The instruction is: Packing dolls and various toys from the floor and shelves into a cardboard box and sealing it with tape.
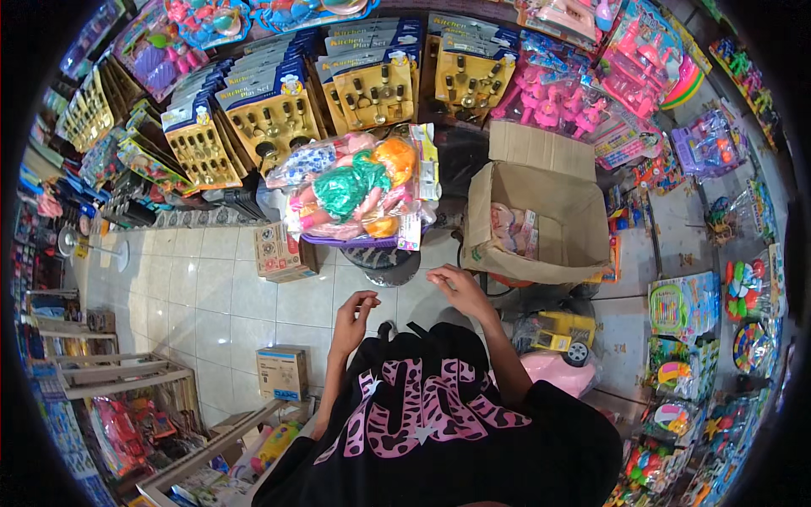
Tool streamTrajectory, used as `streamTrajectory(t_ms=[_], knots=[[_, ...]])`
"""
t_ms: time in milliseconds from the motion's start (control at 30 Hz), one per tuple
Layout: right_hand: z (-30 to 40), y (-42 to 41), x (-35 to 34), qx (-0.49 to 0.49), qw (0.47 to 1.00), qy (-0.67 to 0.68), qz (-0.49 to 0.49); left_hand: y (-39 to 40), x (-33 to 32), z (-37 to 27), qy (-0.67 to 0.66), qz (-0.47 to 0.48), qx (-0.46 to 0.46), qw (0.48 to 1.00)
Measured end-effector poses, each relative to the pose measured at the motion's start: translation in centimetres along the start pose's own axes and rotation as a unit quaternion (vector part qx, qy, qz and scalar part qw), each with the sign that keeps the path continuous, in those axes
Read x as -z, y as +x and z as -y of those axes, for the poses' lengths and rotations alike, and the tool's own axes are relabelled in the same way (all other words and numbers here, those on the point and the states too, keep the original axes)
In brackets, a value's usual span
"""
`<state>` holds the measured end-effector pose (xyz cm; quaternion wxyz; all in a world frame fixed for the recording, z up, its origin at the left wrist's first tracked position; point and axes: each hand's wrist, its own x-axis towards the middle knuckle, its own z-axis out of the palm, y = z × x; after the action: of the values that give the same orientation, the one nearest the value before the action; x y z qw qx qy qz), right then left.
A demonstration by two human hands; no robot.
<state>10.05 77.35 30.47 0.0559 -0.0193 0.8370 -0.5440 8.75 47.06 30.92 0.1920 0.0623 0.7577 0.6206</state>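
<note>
My left hand [356, 317] is raised over the tiled floor with bent fingers and nothing in it. To its right my right hand [457, 288] hangs in the air, fingers apart, also holding nothing. Beyond both hands, a purple basket [355, 242] on a round stool [388, 269] is heaped with plastic-wrapped dolls; one doll [348, 190] in a green dress with orange hair lies on top. An opened cardboard box [538, 263] stands at the right, nearest my right hand. A few packaged items [512, 229] lie at its bottom.
Hanging toy kitchen sets [380, 89] line the back, beside pink packaged toys [554, 101]. Small cartons stand on the floor, one [279, 253] near the stool, another [282, 374] lower left. A yellow toy vehicle [564, 333] sits at the right, before a wall of bagged toys.
</note>
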Motion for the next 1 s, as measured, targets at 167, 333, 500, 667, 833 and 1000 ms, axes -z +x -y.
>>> streamTrajectory(t_ms=[167,333,500,667,833,1000], knots=[[5.5,4.0,-3.1,0.055,0.988,-0.133,-0.054,1.5,6.9,-2.2,0.015,-0.011,-0.017,1.0],[8.7,9.0,-0.9,0.093,0.971,-0.191,-0.107,6.9,9.4,-5.5,0.113,-0.062,-0.119,0.984],[9.9,15.0,2.7,0.177,0.94,-0.244,-0.163,13.2,10.0,-6.7,0.219,-0.165,-0.19,0.943],[9.4,20.0,3.4,0.183,0.932,-0.268,-0.158,16.0,10.9,-6.3,0.248,-0.199,-0.172,0.933],[7.6,23.4,2.7,0.175,0.937,-0.272,-0.134,17.3,11.4,-4.9,0.321,-0.228,-0.142,0.908],[6.4,24.9,2.7,0.157,0.939,-0.29,-0.097,17.6,10.9,-3.1,0.207,-0.246,-0.108,0.941]])
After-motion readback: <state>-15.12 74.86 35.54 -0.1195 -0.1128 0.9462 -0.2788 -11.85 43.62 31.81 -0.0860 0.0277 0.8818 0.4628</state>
